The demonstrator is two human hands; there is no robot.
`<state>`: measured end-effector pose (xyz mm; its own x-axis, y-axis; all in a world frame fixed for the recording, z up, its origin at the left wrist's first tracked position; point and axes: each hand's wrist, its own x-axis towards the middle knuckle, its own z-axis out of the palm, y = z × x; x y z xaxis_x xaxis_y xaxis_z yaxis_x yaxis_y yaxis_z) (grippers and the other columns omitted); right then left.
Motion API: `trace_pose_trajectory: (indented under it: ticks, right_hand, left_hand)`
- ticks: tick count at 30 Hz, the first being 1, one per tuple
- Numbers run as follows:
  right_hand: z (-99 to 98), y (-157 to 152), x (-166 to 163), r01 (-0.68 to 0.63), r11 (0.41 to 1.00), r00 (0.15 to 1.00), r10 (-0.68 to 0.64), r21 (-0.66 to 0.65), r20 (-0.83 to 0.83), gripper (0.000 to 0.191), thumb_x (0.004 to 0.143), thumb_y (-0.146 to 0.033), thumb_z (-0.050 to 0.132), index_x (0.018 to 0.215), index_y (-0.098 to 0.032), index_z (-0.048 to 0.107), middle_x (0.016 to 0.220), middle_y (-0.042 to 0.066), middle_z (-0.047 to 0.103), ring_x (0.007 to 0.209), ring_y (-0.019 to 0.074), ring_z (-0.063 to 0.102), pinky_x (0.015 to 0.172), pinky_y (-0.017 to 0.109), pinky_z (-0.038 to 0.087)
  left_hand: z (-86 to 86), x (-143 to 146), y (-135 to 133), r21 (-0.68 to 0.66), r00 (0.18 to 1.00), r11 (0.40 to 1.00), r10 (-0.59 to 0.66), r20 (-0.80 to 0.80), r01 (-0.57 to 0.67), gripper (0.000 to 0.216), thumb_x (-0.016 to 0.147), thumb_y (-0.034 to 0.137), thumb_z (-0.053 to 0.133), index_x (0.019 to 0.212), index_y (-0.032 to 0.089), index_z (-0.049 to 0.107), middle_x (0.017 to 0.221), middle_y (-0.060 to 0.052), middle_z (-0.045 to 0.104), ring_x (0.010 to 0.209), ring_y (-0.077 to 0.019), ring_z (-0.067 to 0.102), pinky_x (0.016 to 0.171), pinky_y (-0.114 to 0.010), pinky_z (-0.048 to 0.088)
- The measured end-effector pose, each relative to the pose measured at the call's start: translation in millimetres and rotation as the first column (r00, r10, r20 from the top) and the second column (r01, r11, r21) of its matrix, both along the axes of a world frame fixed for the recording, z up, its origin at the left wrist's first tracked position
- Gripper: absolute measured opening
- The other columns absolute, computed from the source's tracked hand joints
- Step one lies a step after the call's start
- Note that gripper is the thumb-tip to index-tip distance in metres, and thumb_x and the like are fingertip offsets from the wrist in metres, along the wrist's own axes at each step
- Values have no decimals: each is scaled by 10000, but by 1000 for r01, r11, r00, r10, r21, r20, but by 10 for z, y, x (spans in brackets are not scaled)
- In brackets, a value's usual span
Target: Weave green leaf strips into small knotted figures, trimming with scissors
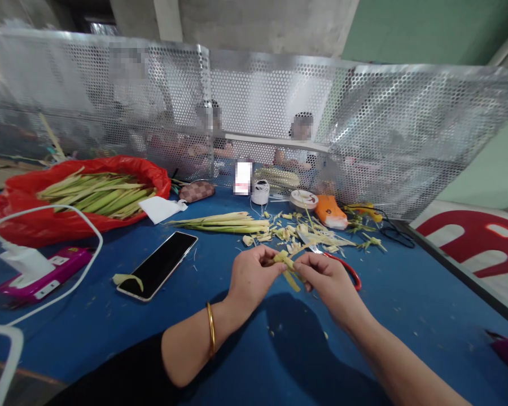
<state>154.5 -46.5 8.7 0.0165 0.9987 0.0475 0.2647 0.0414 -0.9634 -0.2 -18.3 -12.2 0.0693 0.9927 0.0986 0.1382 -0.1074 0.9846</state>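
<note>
Over the table's [406, 304] near side, left hand [250, 277] and right hand [328, 282] both pinch a leaf strip [290, 274]. Small, tight, slow folds should work best.

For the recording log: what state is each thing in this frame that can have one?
left hand: pinching the leaf strip
right hand: pinching the same strip
leaf strip: folded, held between both hands
phone: flat, screen dark, leaf scrap on one corner
red bag: open, holding leaves
scissors: lying down, partly hidden; open or closed unclear
spool: upright
pink device: flat, white cable attached
</note>
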Motion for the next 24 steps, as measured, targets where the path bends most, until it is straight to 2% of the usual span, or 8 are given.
trace_pose_trajectory:
  ticks: [4,8,11,13,16,20,24]
  right_hand:
    - [-31,4,-57,54,997,995,-50,47,-82,202,725,-357,658,689,-180,567,501,-60,482,432,88,432,441,214,359]
    - [-69,-22,-121,35,995,990,-22,97,-138,218,755,-361,655,710,-199,518,517,-59,513,436,102,483,452,226,411]
    - [-113,-50,-136,42,989,997,-31,144,-72,205,815,-370,610,753,-208,501,564,-40,553,483,121,531,487,238,427]
    - [-127,-62,-119,72,978,997,-77,197,16,174,832,-357,601,877,-215,512,599,-37,577,515,138,559,518,250,435]
    - [-105,-61,-59,66,960,968,-128,272,216,262,847,-344,581,1081,-229,553,669,-11,632,573,165,589,568,273,437]
    - [-36,-32,24,-4,960,924,-103,280,369,166,847,-337,562,910,-248,686,841,47,706,773,223,633,681,318,448]
    - [-17,-6,45,-14,957,927,-96,289,362,215,853,-365,552,799,-244,722,740,39,627,734,211,579,688,326,435]
  left_hand:
    - [13,7,-20,5,1000,1000,-6,-30,6,159,629,269,708,753,171,684,718,-22,708,641,-154,618,622,-249,466]
    - [21,25,-54,32,997,999,-1,-79,4,120,634,255,682,716,168,672,675,-5,681,613,-138,581,594,-230,431]
    - [17,37,-80,63,991,998,-14,-135,22,91,662,262,657,671,171,664,625,10,645,588,-125,549,563,-214,399]
    - [20,37,-92,74,985,997,-23,-168,36,97,684,270,645,673,177,671,622,13,641,590,-125,545,562,-211,393]
    - [44,23,-106,100,973,994,-23,-231,47,111,713,288,636,715,195,697,671,8,671,624,-138,568,593,-217,411]
    - [95,0,-137,163,950,983,-32,-310,86,138,732,249,611,783,232,738,733,3,708,688,-158,608,638,-219,425]
    - [125,-6,-170,194,935,974,-47,-351,121,181,722,216,601,806,258,756,750,7,722,702,-165,620,639,-218,424]
